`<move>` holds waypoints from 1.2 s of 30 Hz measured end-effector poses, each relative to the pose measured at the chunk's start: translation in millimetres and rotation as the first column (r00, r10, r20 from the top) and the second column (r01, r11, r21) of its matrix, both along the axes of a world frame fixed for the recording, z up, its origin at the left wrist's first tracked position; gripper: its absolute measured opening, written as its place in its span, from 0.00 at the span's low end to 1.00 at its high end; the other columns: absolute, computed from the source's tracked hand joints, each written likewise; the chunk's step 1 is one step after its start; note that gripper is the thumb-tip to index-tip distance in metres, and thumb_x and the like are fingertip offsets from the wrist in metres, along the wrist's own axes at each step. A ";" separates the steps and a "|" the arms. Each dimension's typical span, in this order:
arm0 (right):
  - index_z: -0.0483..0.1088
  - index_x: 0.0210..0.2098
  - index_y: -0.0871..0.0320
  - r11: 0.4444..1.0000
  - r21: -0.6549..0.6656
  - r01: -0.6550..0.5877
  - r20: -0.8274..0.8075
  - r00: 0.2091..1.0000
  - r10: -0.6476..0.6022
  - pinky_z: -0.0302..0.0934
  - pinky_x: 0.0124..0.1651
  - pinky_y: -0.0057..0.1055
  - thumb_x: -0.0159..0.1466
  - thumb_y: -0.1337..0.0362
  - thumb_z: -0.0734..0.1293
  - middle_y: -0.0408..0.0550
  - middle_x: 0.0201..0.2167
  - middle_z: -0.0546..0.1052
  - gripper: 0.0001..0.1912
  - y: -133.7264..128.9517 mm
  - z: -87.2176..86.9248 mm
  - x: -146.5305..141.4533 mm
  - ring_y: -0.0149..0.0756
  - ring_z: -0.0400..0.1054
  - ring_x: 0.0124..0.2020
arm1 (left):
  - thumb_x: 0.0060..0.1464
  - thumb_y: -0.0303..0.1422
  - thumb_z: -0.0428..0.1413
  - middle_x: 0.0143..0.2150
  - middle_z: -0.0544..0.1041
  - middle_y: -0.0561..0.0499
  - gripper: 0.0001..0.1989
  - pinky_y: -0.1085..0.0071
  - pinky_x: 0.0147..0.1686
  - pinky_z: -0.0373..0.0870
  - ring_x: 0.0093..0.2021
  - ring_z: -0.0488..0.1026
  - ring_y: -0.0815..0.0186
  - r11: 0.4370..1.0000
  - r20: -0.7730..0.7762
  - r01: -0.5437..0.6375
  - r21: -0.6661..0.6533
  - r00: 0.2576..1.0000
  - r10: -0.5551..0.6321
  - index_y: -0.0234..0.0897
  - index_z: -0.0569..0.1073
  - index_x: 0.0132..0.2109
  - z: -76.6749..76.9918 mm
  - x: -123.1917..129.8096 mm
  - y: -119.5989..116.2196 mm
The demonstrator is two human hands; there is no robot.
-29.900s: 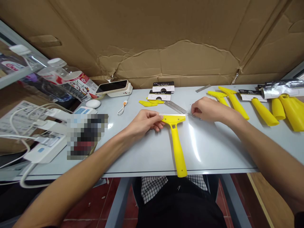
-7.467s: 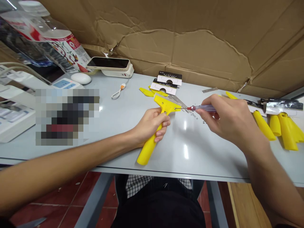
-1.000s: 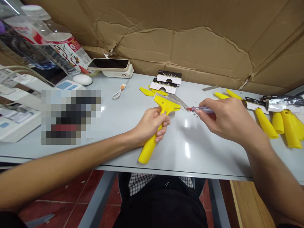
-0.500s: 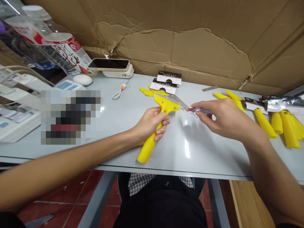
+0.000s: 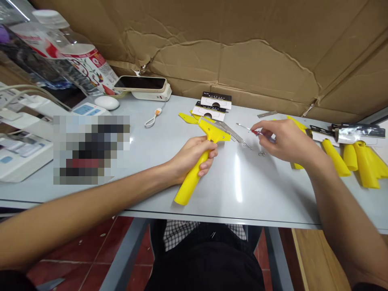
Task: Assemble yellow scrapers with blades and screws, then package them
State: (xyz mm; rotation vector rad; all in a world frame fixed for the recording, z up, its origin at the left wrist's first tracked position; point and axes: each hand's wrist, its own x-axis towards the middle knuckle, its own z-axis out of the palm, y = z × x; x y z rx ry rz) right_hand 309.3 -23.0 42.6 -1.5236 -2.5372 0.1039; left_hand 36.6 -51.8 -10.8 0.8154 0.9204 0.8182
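Observation:
My left hand (image 5: 198,157) is wrapped round the handle of a yellow scraper (image 5: 191,184), just above the table. The scraper's wide head points up and away, with small screw points in its face. My right hand (image 5: 280,139) grips a screwdriver (image 5: 254,131), whose tip points left, apart from the scraper head. Several small screws or nuts (image 5: 247,145) lie on the table between the hands, too small to tell which. Behind the scraper head lie flat metal blades (image 5: 232,131) and a yellow plastic piece (image 5: 188,118).
Black-and-white blade boxes (image 5: 216,101) sit against the cardboard wall (image 5: 242,64). More yellow scraper parts (image 5: 366,165) are at the right, and a loose blade (image 5: 267,114) lies at the back. A phone (image 5: 141,83), a white mouse (image 5: 106,102) and bottles (image 5: 87,66) stand at the left.
My right hand has drawn the screwdriver's tip away from the scraper head, to the right and farther back. The left hand keeps hold of the scraper, almost still.

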 end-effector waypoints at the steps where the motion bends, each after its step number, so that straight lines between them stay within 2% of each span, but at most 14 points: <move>1: 0.79 0.54 0.53 0.998 0.022 0.060 0.014 0.998 -0.060 0.61 0.39 0.38 0.66 0.64 0.64 0.46 0.34 0.83 0.20 4.9 -2.2 4.9 0.41 0.73 0.33 | 0.61 0.28 0.58 0.27 0.67 0.58 0.08 0.79 0.09 0.57 0.15 0.57 0.78 1.000 0.004 -0.002 -0.002 1.000 0.002 0.38 0.67 0.34 0.0 -0.4 0.3; 5: 0.79 0.53 0.53 0.970 0.011 0.245 0.161 0.957 -0.243 0.58 0.36 0.39 0.65 0.62 0.64 0.51 0.37 0.84 0.20 21.4 -16.4 18.7 0.47 0.74 0.39 | 0.61 0.28 0.58 0.26 0.68 0.58 0.09 0.79 0.09 0.57 0.14 0.57 0.77 0.999 0.019 0.018 -0.029 1.000 -0.017 0.39 0.66 0.34 1.4 -2.2 2.5; 8: 0.78 0.53 0.52 0.946 -0.004 0.323 0.294 0.905 -0.308 0.55 0.33 0.39 0.66 0.60 0.62 0.55 0.42 0.83 0.19 26.5 -23.5 21.1 0.52 0.74 0.43 | 0.61 0.28 0.58 0.23 0.68 0.57 0.09 0.79 0.10 0.57 0.13 0.56 0.76 0.995 0.051 0.070 -0.064 0.996 -0.067 0.39 0.66 0.32 2.7 -4.0 5.2; 11: 0.78 0.53 0.52 0.934 -0.020 0.357 0.353 0.876 -0.327 0.55 0.33 0.40 0.67 0.59 0.62 0.57 0.44 0.83 0.19 27.7 -25.1 20.9 0.52 0.74 0.44 | 0.59 0.30 0.58 0.20 0.66 0.57 0.10 0.79 0.10 0.57 0.13 0.56 0.75 0.987 0.112 0.150 -0.055 0.983 -0.144 0.39 0.67 0.31 1.2 -6.6 7.8; 15: 0.78 0.51 0.52 0.927 -0.038 0.373 0.345 0.876 -0.338 0.58 0.36 0.41 0.67 0.60 0.63 0.56 0.46 0.82 0.16 29.9 -26.5 23.1 0.51 0.74 0.44 | 0.58 0.35 0.59 0.17 0.63 0.56 0.13 0.79 0.11 0.58 0.13 0.56 0.74 0.967 0.146 0.253 -0.017 0.958 -0.248 0.39 0.68 0.27 -2.3 -9.7 8.5; 19: 0.78 0.50 0.53 0.936 -0.031 0.351 0.316 0.892 -0.324 0.59 0.37 0.41 0.67 0.60 0.64 0.56 0.46 0.82 0.16 32.7 -29.6 26.5 0.51 0.74 0.46 | 0.59 0.36 0.59 0.15 0.61 0.56 0.15 0.80 0.12 0.57 0.13 0.55 0.74 0.960 0.121 0.281 -0.007 0.953 -0.278 0.38 0.69 0.25 -3.0 -11.5 8.2; 22: 0.78 0.51 0.53 0.937 -0.023 0.348 0.320 0.891 -0.323 0.59 0.36 0.42 0.68 0.59 0.64 0.57 0.47 0.82 0.17 33.6 -31.4 28.3 0.51 0.75 0.46 | 0.60 0.41 0.57 0.16 0.62 0.54 0.18 0.79 0.12 0.59 0.14 0.56 0.73 0.952 0.151 0.305 -0.025 0.943 -0.298 0.37 0.71 0.25 -2.6 -12.2 9.9; 25: 0.78 0.54 0.53 0.938 -0.016 0.347 0.323 0.889 -0.324 0.59 0.37 0.42 0.69 0.58 0.63 0.57 0.49 0.82 0.18 33.7 -32.5 29.9 0.52 0.75 0.47 | 0.61 0.43 0.55 0.24 0.73 0.48 0.16 0.76 0.15 0.65 0.18 0.64 0.71 0.974 0.257 0.224 -0.034 0.944 -0.208 0.34 0.75 0.32 -3.7 -11.0 11.6; 28: 0.77 0.57 0.53 0.940 -0.015 0.340 0.322 0.892 -0.318 0.59 0.38 0.42 0.69 0.56 0.63 0.57 0.50 0.83 0.20 34.0 -33.3 31.2 0.53 0.75 0.48 | 0.64 0.37 0.57 0.34 0.81 0.41 0.12 0.72 0.24 0.76 0.25 0.75 0.66 0.989 0.292 0.140 -0.038 0.948 -0.123 0.31 0.77 0.41 -6.6 -8.0 11.1; 30: 0.77 0.57 0.52 0.941 -0.017 0.339 0.326 0.891 -0.316 0.60 0.38 0.42 0.69 0.56 0.63 0.57 0.49 0.83 0.20 34.2 -33.5 31.6 0.53 0.75 0.48 | 0.64 0.32 0.61 0.39 0.84 0.39 0.09 0.69 0.33 0.82 0.32 0.81 0.63 0.992 0.293 0.120 -0.032 0.950 -0.105 0.29 0.78 0.47 -8.8 -6.2 9.9; 32: 0.77 0.56 0.52 0.939 -0.019 0.345 0.332 0.888 -0.319 0.60 0.38 0.43 0.69 0.56 0.63 0.56 0.49 0.83 0.20 34.5 -33.2 31.4 0.53 0.76 0.48 | 0.62 0.26 0.65 0.44 0.85 0.39 0.13 0.66 0.40 0.84 0.39 0.83 0.60 0.995 0.313 0.092 -0.030 0.946 -0.078 0.31 0.77 0.52 -10.4 -5.3 9.0; 34: 0.77 0.56 0.52 0.938 -0.025 0.347 0.336 0.886 -0.319 0.60 0.38 0.43 0.69 0.56 0.63 0.56 0.50 0.83 0.20 34.6 -32.7 30.9 0.54 0.76 0.49 | 0.58 0.22 0.67 0.44 0.84 0.42 0.18 0.66 0.42 0.85 0.41 0.84 0.61 0.998 0.328 0.048 -0.037 0.944 -0.033 0.32 0.77 0.54 -11.0 -5.0 8.9; 36: 0.77 0.56 0.53 0.939 -0.028 0.341 0.338 0.888 -0.313 0.60 0.39 0.43 0.70 0.56 0.62 0.57 0.50 0.83 0.20 34.5 -32.2 30.3 0.54 0.75 0.50 | 0.56 0.20 0.67 0.43 0.83 0.44 0.18 0.68 0.41 0.85 0.41 0.83 0.62 0.999 0.311 -0.008 -0.045 0.950 0.022 0.31 0.77 0.53 -10.8 -4.6 9.5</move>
